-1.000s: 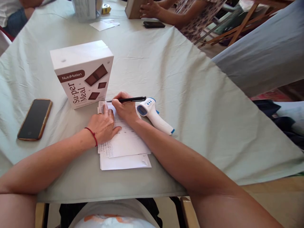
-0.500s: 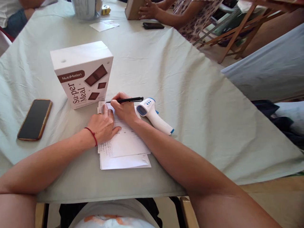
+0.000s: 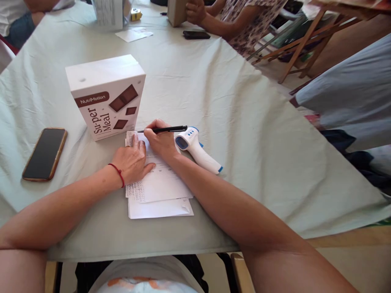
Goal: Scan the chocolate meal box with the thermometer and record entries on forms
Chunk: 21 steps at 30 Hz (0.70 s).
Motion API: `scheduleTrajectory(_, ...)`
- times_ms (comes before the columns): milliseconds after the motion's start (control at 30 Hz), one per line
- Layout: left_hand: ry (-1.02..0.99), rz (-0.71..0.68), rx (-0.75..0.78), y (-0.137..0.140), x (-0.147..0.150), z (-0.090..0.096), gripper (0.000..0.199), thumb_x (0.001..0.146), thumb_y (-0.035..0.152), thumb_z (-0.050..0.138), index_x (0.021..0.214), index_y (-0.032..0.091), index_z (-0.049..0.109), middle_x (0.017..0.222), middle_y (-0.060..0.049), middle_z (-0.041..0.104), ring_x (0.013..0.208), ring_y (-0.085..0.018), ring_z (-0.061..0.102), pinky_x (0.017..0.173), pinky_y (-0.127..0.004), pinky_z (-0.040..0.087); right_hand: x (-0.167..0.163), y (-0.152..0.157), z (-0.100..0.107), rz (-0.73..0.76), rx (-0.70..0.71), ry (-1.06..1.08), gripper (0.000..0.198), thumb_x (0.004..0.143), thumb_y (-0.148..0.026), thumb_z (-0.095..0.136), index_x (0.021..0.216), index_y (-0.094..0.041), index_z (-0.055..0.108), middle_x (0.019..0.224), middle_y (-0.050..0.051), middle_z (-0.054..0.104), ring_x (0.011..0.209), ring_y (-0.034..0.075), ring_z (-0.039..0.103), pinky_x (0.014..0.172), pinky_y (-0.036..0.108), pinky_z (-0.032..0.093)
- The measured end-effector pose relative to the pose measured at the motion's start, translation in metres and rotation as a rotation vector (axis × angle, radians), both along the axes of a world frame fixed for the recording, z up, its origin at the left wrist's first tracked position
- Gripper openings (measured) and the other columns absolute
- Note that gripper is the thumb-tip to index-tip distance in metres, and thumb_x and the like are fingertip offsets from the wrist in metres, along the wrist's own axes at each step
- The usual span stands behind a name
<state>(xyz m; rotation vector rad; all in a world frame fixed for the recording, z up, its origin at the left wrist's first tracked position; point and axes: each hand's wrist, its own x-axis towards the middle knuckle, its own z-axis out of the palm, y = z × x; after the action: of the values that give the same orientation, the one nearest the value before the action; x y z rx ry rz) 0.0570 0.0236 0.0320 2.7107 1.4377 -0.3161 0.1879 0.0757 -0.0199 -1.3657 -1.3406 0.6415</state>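
Observation:
My right hand (image 3: 160, 140) is closed around a black pen (image 3: 171, 129), its tip near the top left of a stack of papers (image 3: 165, 187). Fingers apart, my left hand (image 3: 131, 162) lies flat on the sheets and presses them to the table. Handwriting runs down the left side of the papers. Just behind them stands a white NutriMotion box (image 3: 106, 97), upright. A white and blue infrared thermometer (image 3: 198, 150) lies right of my right hand, close to the wrist.
A smartphone (image 3: 45, 154) lies at the left on the cloth-covered table (image 3: 244, 162). At the far side are a clear container (image 3: 111, 14), a yellow tape measure (image 3: 136, 15), a paper slip (image 3: 134, 34) and a dark phone (image 3: 196, 35). A person there holds a cardboard box (image 3: 177, 13).
The pen has shifted very slightly to the right with my right hand. Across the table, the cardboard box has moved a little right. At the right, a person in grey-blue clothing has shifted.

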Motion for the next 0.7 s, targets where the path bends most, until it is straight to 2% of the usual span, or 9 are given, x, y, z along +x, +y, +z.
scheduleTrajectory(333, -0.010, 0.016, -0.036, -0.0007, 0.0010, 0.0021, 0.072, 0.101, 0.056, 0.047, 0.147, 0.001, 0.044, 0.163, -0.035, 0.022, 0.098, -0.037, 0.072, 0.077, -0.041, 0.053, -0.0008, 0.0002, -0.0014, -0.003, -0.014, -0.001, 0.013, 0.069, -0.017, 0.054, 0.061, -0.024, 0.047, 0.060, -0.005, 0.050, 0.067, 0.016, 0.046, 0.068, 0.031, 0.044)
scheduleTrajectory(700, 0.009, -0.006, 0.006, -0.0010, -0.0001, 0.0005, 0.073, 0.101, 0.058, 0.046, 0.146, 0.000, 0.045, 0.162, -0.033, 0.027, 0.094, -0.035, 0.073, 0.074, -0.040, 0.054, -0.0008, -0.0002, -0.0021, 0.003, -0.009, -0.038, 0.013, 0.070, -0.017, 0.055, 0.062, -0.024, 0.048, 0.060, -0.004, 0.051, 0.067, 0.016, 0.048, 0.067, 0.031, 0.044)
